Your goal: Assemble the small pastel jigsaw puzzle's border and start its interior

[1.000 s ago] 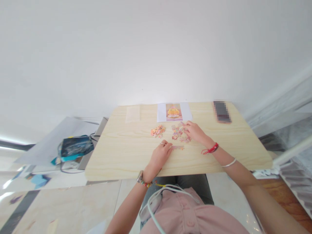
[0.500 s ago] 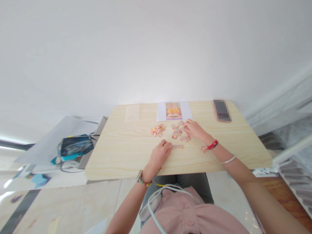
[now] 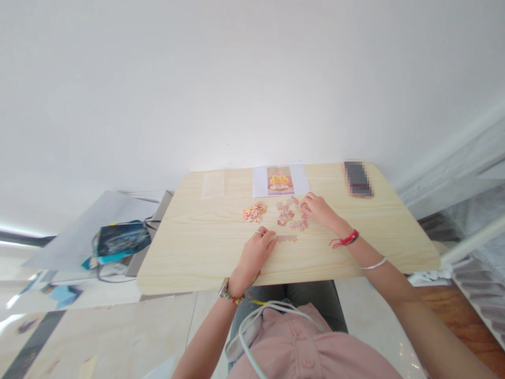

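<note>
A short strip of joined jigsaw puzzle pieces (image 3: 287, 238) lies flat on the table. My left hand (image 3: 257, 251) rests beside it, fingers bent and closed at its left end, which they cover. Beyond the strip is a loose spread of pinkish puzzle pieces (image 3: 284, 215). At the right edge of that spread is my right hand (image 3: 320, 212), its fingertips pinched together; whatever they hold is too small to make out. A heap of orange and yellow puzzle pieces (image 3: 254, 211) sits left of the spread.
A paper sheet with a printed yellow character picture (image 3: 280, 180) lies at the back of the wooden table (image 3: 189, 242). A blurred phone (image 3: 358, 179) is at back right, a pale translucent sheet (image 3: 213, 184) at back left. A white cable (image 3: 246, 329) crosses my lap.
My right hand has shifted slightly right, away from the middle of the loose pieces. My left hand stays at the strip.
</note>
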Tool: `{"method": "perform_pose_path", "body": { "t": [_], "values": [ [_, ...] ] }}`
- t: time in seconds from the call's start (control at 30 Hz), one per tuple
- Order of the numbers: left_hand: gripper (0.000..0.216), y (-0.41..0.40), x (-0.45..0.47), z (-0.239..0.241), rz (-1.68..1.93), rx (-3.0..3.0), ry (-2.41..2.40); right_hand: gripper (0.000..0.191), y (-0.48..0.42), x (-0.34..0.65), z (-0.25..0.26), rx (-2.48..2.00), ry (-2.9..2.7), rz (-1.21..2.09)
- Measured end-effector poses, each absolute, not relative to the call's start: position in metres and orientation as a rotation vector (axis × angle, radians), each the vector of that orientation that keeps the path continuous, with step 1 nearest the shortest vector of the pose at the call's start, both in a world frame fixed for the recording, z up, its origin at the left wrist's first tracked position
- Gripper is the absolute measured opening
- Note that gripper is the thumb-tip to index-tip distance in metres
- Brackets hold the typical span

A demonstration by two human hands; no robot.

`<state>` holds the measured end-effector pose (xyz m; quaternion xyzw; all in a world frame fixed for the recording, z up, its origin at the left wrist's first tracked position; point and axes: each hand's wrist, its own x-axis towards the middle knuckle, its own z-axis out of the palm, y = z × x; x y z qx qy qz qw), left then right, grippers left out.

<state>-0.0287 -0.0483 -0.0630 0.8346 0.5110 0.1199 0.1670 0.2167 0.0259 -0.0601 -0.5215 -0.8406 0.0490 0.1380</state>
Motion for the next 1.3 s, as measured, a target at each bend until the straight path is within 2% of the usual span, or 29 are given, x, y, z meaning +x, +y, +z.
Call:
{"method": "perform_pose_path", "body": {
  "t": [0.63, 1.3],
  "values": [
    [0.023, -0.046, -0.038, -0.060, 0.362, 2.331, 1.549, 0.013, 0.010, 0.247, -0.059, -1.558, -2.359, 0.143],
    [0.023, -0.045, -0.037, -0.058, 0.377, 2.333, 1.547, 0.015, -0.002, 0.215, -0.045, -1.364, -2.419, 0.382]
  ]
}}
